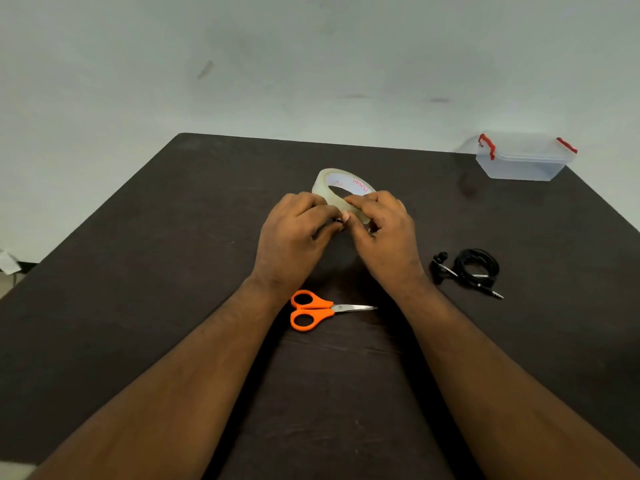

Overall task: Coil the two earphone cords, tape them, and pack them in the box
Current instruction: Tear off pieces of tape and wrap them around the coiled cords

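Mid-frame, on the dark table: left hand curled, pinching something small and dark at its fingertips, probably a coiled earphone cord, though too hidden to tell for sure. Right hand curled round the roll of clear tape, thumb and forefinger working at its near edge, seemingly picking up the free end. Taping step in hand, by the look of it. At right of frame, well apart from both hands: a coiled black earphone cord, plug pointing lower right; whether taped cannot be told. Below the hands, between the forearms: orange-handled scissors, untouched. Upper right, at the table's far corner: clear box with red latches, lid on. Next, probably: peel a short strip, then reach down for the scissors without losing the coil.
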A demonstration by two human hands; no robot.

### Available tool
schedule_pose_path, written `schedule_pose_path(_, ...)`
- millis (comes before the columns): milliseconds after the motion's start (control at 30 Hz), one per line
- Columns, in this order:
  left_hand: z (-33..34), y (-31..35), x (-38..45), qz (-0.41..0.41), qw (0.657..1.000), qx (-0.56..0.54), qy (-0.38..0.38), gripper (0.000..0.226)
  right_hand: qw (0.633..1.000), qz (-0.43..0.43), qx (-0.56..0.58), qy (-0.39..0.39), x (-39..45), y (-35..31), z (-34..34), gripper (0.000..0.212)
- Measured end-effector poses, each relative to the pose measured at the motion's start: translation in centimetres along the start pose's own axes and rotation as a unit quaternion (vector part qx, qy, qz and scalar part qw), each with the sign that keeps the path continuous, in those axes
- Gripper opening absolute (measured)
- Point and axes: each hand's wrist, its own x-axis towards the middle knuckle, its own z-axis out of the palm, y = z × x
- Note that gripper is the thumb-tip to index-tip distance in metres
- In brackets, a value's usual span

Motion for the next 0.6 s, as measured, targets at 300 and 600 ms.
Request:
schedule_pose_path(300, -1.8, -0.1, 1.2, -0.284, 0.899, -0.328, 0.056, 0.008, 0.999, -0.020, 0.035, -0.020, 0.4, 1.6, -1.1, 0.025)
schedule_pose_path(600, -2.9, -2.8, 1.8, -0.412, 0.757, -0.486, 0.144, 0.016, 0.998, 0.001, -0.059, 0.014, 1.5, 2.7, -3.3, 0.063)
